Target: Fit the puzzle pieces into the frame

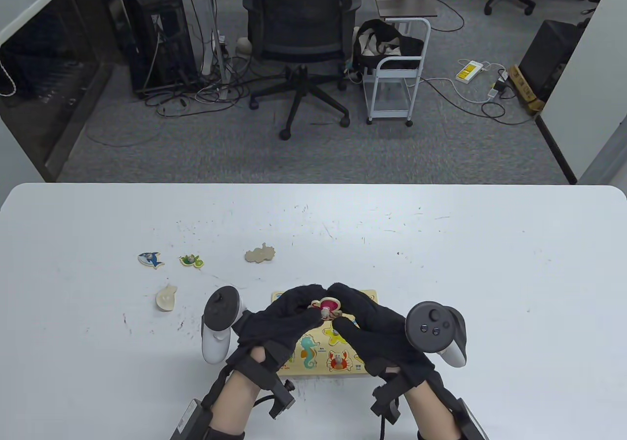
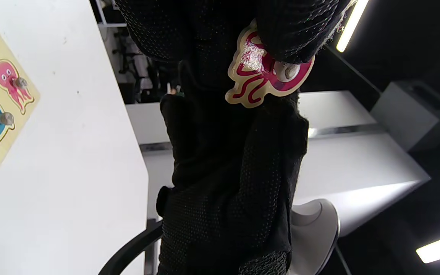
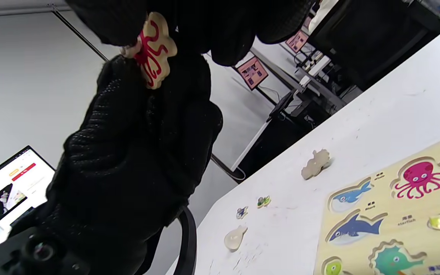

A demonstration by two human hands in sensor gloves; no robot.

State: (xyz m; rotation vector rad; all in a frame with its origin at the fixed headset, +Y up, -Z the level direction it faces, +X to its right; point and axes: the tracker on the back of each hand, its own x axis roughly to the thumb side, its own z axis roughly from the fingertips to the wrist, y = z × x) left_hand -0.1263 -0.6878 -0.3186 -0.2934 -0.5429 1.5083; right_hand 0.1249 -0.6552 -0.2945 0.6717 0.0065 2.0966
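Gloves hide much of the frame [image 1: 313,361]; both hands' [image 1: 284,322] [image 1: 377,337] grips pinch the octopus piece [image 1: 327,306].

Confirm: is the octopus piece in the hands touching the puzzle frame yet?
Apart. In the right wrist view the octopus piece sits pinched in gloved fingers high above the puzzle frame, whose pink octopus slot is uncovered.

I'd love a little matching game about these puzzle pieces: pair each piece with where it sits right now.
Pieces:
1. octopus piece
2. shark piece
3. crab piece
4. seahorse piece

Places:
A. seated in the frame, beside the right hand
B. loose on the table, far left
C. pinched in both hands' fingers
D. seated in the frame, beside the left hand

Pairs: 1-C, 2-B, 3-A, 4-D
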